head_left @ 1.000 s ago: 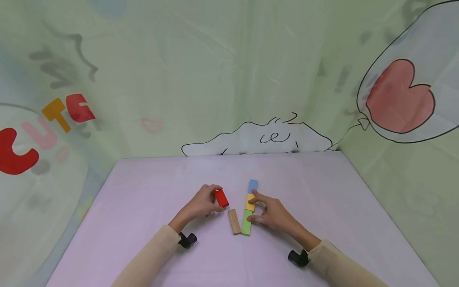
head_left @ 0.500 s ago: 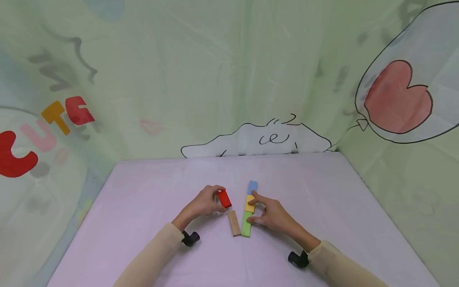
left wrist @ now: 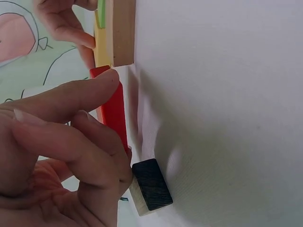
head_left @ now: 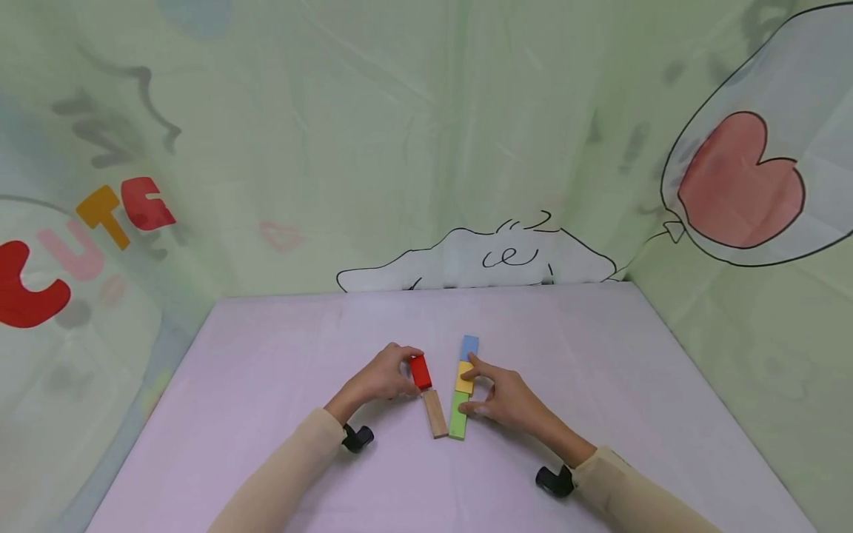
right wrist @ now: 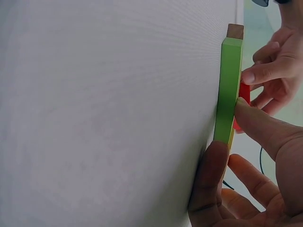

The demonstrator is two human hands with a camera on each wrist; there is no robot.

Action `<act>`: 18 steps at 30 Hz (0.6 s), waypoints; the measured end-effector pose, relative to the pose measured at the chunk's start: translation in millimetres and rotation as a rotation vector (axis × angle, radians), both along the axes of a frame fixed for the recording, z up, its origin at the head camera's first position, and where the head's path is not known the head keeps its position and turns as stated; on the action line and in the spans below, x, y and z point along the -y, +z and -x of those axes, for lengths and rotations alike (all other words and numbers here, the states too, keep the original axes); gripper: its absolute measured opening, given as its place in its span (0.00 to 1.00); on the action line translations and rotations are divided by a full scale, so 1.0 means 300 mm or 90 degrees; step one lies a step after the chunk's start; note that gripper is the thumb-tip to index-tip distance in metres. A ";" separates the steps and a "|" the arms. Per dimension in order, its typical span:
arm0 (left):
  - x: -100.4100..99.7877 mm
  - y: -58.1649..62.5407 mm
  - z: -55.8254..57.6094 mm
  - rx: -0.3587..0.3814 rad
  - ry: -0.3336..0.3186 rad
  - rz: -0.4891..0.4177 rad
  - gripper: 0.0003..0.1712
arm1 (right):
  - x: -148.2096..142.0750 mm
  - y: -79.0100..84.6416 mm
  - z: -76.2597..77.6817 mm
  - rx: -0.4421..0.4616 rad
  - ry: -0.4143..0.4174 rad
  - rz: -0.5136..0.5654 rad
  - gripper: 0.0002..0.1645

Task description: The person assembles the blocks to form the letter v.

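Observation:
My left hand [head_left: 386, 376] pinches a red block [head_left: 421, 372] between thumb and a fingertip. Its lower end meets the far end of a plain wooden block [head_left: 435, 414]. To the right, a blue block [head_left: 469, 346], a yellow block [head_left: 464, 385] and a green block [head_left: 457, 422] lie end to end. My right hand [head_left: 503, 396] holds this row, thumb on the green block and index finger near the blue-yellow joint. In the left wrist view, a wooden block with a black face [left wrist: 152, 184] shows beside my left fingers; the head view hides it.
The two lines of blocks form a narrow V, closest at the near end, on a table with a pale cloth [head_left: 566, 333]. Behind stands a green printed curtain [head_left: 373, 148]. Black wrist cameras [head_left: 358, 439] hang close over the cloth at both sleeves.
My left hand has brought the red block right and slightly nearer, up to the plain wooden block's far end. The right hand and the coloured row stay in place.

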State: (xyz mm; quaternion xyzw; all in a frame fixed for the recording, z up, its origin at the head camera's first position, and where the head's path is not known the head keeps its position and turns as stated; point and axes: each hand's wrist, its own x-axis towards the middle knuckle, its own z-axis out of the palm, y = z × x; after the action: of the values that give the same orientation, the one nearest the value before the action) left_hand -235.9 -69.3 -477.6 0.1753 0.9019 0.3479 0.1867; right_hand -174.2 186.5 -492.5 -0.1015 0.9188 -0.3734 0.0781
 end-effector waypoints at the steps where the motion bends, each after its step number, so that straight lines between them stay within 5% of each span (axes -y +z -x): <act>1: -0.001 -0.001 0.001 -0.002 -0.001 0.004 0.41 | -0.001 0.000 0.001 -0.001 0.001 0.000 0.32; 18: -0.020 -0.006 0.003 -0.032 -0.016 0.040 0.40 | -0.006 -0.006 0.001 -0.010 0.006 -0.001 0.32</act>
State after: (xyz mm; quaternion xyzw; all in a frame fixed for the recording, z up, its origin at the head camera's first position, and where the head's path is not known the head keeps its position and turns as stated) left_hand -236.6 -63.4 -479.6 0.1893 0.9145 0.3124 0.1739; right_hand -174.6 188.4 -494.4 -0.1088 0.9191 -0.3717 0.0726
